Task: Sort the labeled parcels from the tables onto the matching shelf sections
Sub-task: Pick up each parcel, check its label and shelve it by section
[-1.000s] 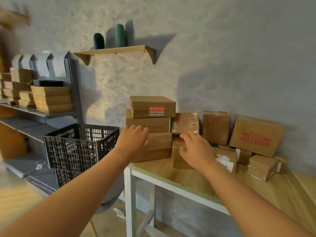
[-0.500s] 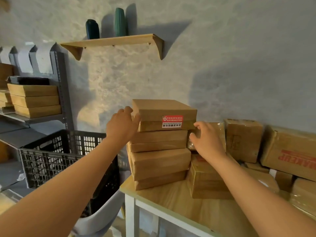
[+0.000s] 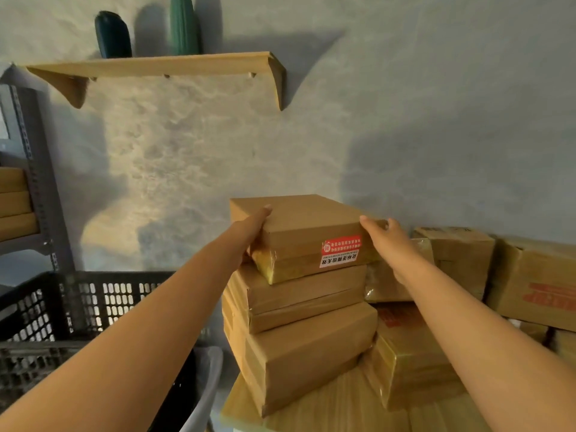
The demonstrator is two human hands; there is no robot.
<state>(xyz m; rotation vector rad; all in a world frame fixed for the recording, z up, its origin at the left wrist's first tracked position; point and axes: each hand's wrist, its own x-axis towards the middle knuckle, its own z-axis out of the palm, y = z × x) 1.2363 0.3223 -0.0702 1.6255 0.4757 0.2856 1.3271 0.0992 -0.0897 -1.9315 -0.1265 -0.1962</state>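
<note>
A flat brown parcel (image 3: 307, 224) with a red and white label on its front tops a stack of three parcels (image 3: 299, 335) at the left end of the wooden table (image 3: 327, 410). My left hand (image 3: 249, 233) grips its left edge, thumb on top. My right hand (image 3: 386, 241) grips its right front corner. The parcel sits tilted and skewed on the one below. More brown parcels (image 3: 455, 257) lie against the wall to the right. The grey shelf rack (image 3: 37, 182) with stacked parcels stands at far left.
A black plastic crate (image 3: 78, 304) sits left of the table, a white chair (image 3: 208, 378) below it. A wooden wall shelf (image 3: 156, 65) carries two dark green vases overhead. A large box with red lettering (image 3: 536, 282) is at far right.
Both hands rose from the lower parcels to the top labelled parcel and closed on its two sides. The parcel has turned and tilted on the stack. The view moved closer.
</note>
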